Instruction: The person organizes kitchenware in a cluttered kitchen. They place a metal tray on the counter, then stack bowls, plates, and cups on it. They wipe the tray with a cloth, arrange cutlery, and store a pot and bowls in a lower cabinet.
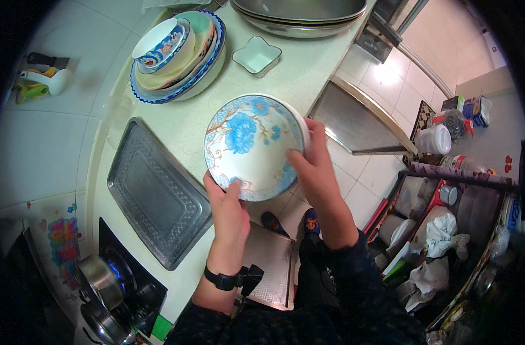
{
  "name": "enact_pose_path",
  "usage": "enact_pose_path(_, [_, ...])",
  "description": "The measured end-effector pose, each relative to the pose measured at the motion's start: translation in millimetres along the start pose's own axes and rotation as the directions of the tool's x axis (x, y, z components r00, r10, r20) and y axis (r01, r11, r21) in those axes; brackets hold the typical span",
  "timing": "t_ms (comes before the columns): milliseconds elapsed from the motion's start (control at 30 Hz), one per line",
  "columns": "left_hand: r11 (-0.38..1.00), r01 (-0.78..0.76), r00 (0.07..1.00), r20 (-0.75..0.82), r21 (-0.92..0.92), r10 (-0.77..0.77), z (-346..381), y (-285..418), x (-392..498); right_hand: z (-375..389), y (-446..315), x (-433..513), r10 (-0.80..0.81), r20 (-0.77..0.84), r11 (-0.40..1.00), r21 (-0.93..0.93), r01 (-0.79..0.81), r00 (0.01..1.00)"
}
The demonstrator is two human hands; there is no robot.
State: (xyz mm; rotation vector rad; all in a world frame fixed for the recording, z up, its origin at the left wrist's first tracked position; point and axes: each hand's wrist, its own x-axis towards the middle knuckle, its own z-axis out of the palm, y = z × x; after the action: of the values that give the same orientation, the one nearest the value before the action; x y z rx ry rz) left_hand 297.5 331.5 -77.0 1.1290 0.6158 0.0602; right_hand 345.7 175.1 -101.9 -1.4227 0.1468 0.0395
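Both my hands grip a stack of white plates (pixel 254 168) with a blue flower pattern on the top one. My left hand (pixel 229 205) holds the near left rim, thumb on top. At the right rim, my right hand (pixel 316 168) has its thumb over the edge and its fingers along the side. The stack is held up near the counter's front edge; its underside and the exact number of plates are hidden. Beyond it on the counter sits a small white scalloped dish (pixel 257 56). A dark rectangular metal tray (pixel 159 189) lies left of my left hand.
Nested bowls (pixel 178 56) and large metal basins (pixel 301 26) stand at the counter's back. Below, two cabinet doors (pixel 361 116) (pixel 267 267) hang open. A gas stove with a lit burner carries a metal pot (pixel 99 280). A crowded shelf rack (pixel 417 233) stands right.
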Motion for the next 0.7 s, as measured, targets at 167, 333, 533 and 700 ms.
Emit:
enact_pose_path(167, [0.999, 0.021, 0.981, 0.191, 0.043, -0.029, 23, -34, -41, -61, -8, -53, 0.095, -0.159, 0.965, 0.256, -0.052, 0.983])
enact_pose_path(333, [0.940, 0.322, 0.897, 0.353, -0.110, -0.266, 33, -95, -65, -115, 17, -99, 0.243, -0.360, 0.957, 0.239, -0.162, 0.901])
enact_pose_path(533, [0.768, 0.593, 0.802, 0.262, -0.243, -0.537, 6, -170, -20, -125, 115, -77, 0.229, -0.305, 0.972, 0.128, -0.198, 0.925])
enact_pose_path(700, [0.848, 0.355, 0.900, 0.389, -0.393, -0.197, -22, -168, 24, -79, 169, -18, 0.154, -0.172, 0.934, 0.347, -0.086, 0.973])
